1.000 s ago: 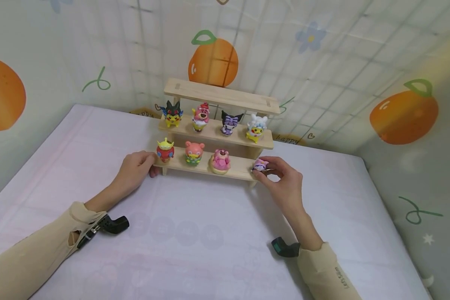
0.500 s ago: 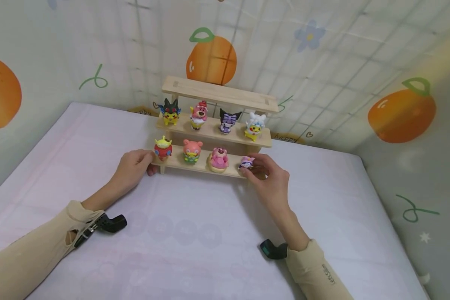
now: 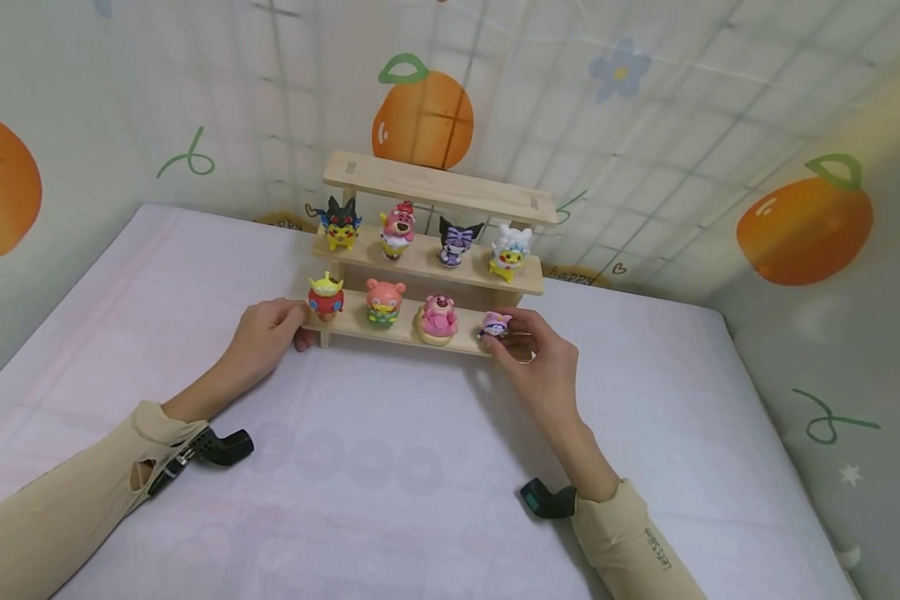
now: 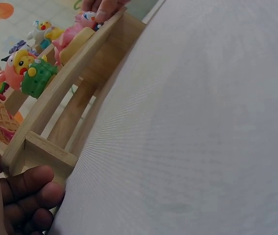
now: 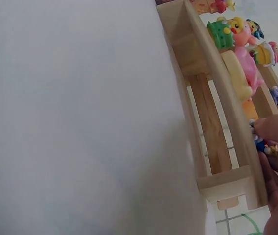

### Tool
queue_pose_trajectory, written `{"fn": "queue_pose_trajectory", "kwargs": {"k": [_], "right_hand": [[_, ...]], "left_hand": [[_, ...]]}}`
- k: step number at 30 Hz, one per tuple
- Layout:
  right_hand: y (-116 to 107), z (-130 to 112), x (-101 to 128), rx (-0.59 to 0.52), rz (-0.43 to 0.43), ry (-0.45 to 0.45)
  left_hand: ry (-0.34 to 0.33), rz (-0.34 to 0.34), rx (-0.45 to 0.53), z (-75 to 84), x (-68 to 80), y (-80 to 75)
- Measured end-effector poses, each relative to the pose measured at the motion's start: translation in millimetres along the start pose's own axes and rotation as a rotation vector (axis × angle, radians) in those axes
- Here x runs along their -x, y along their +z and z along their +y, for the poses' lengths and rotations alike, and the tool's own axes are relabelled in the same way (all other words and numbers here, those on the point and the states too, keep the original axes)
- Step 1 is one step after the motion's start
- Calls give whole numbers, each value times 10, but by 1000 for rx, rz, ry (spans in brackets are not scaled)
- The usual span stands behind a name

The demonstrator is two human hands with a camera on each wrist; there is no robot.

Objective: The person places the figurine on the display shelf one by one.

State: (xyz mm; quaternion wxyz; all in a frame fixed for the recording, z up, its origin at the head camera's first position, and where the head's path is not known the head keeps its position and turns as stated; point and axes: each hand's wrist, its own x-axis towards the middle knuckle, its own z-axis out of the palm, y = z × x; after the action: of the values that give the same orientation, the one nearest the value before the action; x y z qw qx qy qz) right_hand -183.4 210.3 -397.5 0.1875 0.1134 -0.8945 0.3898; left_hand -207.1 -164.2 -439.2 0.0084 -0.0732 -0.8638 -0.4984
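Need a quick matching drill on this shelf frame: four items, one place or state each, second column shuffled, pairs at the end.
Items:
1. left hand
2. right hand
3. pink bear figure
4. top board

Places or states:
A. bears no figures
B. pinches the small purple figure at the bottom board's right end
C. grips the bottom board's left end
D. stands on the bottom board, third from the left

Pairs: 1-C, 2-B, 3-D, 4-A
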Motion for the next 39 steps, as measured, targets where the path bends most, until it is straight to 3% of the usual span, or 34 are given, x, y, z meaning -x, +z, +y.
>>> {"fn": "queue_pose_trajectory", "kwargs": {"k": [13, 20, 26, 31, 35, 39], "right_hand": [[94, 92, 91, -114, 79, -55], [118, 148, 71, -91, 136, -103], [115, 172, 84, -63, 107, -105], [85, 206, 100, -75, 90, -123], [1, 84, 116, -117, 111, -105], [-137, 229, 124, -91, 134, -69]], "left_hand": [[-24, 6, -7, 13, 45, -25], [8, 2, -15, 23, 24, -27], [-1, -2, -6, -19, 18, -22], [-5, 0, 16, -60, 34, -18], [-11, 8, 3, -70, 50, -42], [-5, 35, -20, -80, 76, -88]]}}
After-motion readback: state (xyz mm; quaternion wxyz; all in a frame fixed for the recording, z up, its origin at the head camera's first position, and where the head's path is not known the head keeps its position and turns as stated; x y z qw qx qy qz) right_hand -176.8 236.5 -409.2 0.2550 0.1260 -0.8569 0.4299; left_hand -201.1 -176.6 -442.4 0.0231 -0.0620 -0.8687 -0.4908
